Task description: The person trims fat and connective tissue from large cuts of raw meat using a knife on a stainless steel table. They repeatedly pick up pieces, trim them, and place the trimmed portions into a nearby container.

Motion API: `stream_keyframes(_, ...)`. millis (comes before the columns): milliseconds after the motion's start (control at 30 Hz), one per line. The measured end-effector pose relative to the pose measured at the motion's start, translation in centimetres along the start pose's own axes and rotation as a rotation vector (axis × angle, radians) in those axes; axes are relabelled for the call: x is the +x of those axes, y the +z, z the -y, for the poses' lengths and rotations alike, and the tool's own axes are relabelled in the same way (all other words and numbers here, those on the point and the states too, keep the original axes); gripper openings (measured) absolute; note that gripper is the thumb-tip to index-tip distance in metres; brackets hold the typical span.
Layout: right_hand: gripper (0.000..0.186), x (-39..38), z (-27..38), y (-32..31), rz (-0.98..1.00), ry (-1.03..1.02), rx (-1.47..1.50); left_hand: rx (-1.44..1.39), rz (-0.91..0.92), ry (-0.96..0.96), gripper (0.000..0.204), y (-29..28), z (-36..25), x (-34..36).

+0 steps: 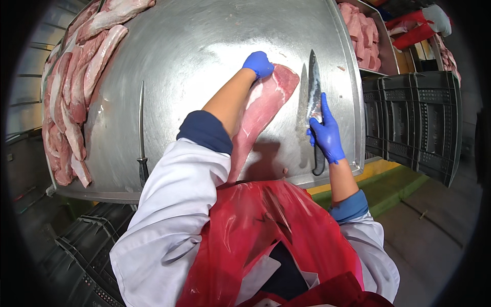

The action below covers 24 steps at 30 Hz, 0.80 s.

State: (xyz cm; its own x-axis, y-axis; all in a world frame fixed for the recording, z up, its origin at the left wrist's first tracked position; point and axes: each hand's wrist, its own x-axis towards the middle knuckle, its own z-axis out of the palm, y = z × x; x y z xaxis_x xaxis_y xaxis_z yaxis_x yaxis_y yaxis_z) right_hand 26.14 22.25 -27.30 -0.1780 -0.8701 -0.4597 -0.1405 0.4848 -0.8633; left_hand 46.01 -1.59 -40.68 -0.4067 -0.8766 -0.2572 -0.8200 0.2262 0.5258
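A long pale-pink piece of pork loin (264, 106) lies lengthwise on the metal table (194, 51), its near end reaching my apron. My left hand (259, 64), in a blue glove, is closed at the far end of the loin, its fingers curled at the meat's edge. To the right, my blue-gloved right hand (327, 137) grips a knife (314, 82) between fingers and thumb. The blade points away from me, apart from the meat, and the black handle sticks out below the hand. Part of the loin is hidden behind my left forearm.
Several long pork pieces (76, 82) are piled along the table's left side. A sharpening steel (142, 123) lies left of my arm. Beyond the right edge stand a metal bin of cut meat (360, 38) and black crates (409, 117). Another person's red sleeve (411, 28) shows at upper right.
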Motion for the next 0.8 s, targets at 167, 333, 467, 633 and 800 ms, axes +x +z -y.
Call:
stream_keyframes(167, 0.080, 7.6, -1.6, 3.3, -0.033, -0.150, -0.207, -0.374, -0.035, -0.052, 0.028, -0.6, 0.5, -1.4)
stream_keyframes(333, 0.081, 11.9, 0.9, 4.6, -0.042, -0.117, -0.279, -0.049, 0.001, -0.049, 0.034, -0.3, -0.8, -0.6)
stream_keyframes(467, 0.082, 12.7, 0.1, 5.4, -0.028, -0.157, -0.246, 0.036, 0.048, 0.060, 0.033, -0.4, 0.5, -0.5)
stream_keyframes(633, 0.078, 14.5, 0.5, 7.2, 0.018, -0.185, -0.355, -0.526, 0.067, -0.171, 0.025, -1.7, -1.8, -3.3)
stream_keyframes(800, 0.076, 7.3, 1.1, 4.9, 0.274, -0.133, -0.575, -0.757, -0.016, -0.217, 0.025, -1.3, -1.2, -4.2)
